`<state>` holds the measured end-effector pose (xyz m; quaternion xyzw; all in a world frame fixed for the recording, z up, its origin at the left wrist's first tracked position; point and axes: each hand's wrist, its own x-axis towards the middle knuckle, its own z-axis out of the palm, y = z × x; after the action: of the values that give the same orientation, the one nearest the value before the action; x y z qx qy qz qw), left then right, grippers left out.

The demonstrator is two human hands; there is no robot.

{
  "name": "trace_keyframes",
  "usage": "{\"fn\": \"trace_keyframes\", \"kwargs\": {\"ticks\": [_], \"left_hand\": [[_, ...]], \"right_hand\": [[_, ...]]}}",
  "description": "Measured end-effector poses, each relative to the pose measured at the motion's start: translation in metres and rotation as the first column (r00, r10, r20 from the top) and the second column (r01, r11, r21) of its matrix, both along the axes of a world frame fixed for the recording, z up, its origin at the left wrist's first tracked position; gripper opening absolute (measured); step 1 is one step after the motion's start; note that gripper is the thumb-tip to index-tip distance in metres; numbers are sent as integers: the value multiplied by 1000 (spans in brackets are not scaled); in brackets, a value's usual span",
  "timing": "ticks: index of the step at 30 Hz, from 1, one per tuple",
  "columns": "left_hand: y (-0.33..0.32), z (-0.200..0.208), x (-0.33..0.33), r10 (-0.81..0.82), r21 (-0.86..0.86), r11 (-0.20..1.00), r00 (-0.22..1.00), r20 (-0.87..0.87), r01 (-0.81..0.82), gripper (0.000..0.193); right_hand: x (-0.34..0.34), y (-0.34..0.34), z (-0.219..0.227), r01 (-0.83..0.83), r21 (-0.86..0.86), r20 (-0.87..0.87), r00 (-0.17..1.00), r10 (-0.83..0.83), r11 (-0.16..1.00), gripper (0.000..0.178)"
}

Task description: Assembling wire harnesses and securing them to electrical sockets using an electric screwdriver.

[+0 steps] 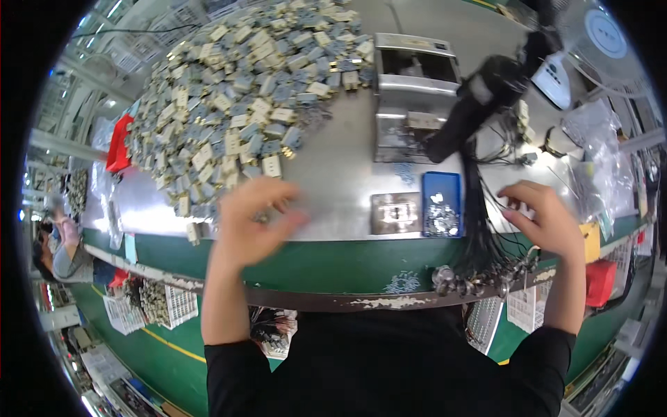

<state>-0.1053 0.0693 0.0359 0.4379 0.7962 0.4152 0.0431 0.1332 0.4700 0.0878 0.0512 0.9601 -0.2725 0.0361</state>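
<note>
My left hand, blurred by motion, is over the near edge of a large pile of grey and cream plug-like connectors. Its thumb stands apart from the curled fingers, and I see nothing held in them. My right hand is beside a bundle of black cables with round metal ends. The thumb and forefinger there are apart, close to the cables, with no clear object between them. Between my hands lie a blue tray of small shiny parts and a flat metal fixture plate.
A metal box-shaped machine stands behind the tray, with a black arm slanting beside it. Small pale-blue pieces lie on the green front strip. A red bin sits left of the pile, and clear plastic bags lie at right.
</note>
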Motion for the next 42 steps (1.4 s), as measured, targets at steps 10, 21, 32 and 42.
{"fn": "trace_keyframes", "kwargs": {"ticks": [10,21,32,42], "left_hand": [[101,-59,72,-130,-257,960,989,-76,107,72],[98,-77,55,-66,-150,988,984,-165,41,77],[83,-51,62,-223,229,957,954,199,176,82],[96,-31,55,-329,285,930,870,368,232,27]], "right_hand": [[31,30,-38,-42,-167,158,985,68,985,17],[25,43,-53,34,-731,279,927,252,682,25],[-30,19,-53,-93,-678,-291,945,-151,729,34],[-93,-72,-47,-372,-356,-145,928,342,857,15]]}}
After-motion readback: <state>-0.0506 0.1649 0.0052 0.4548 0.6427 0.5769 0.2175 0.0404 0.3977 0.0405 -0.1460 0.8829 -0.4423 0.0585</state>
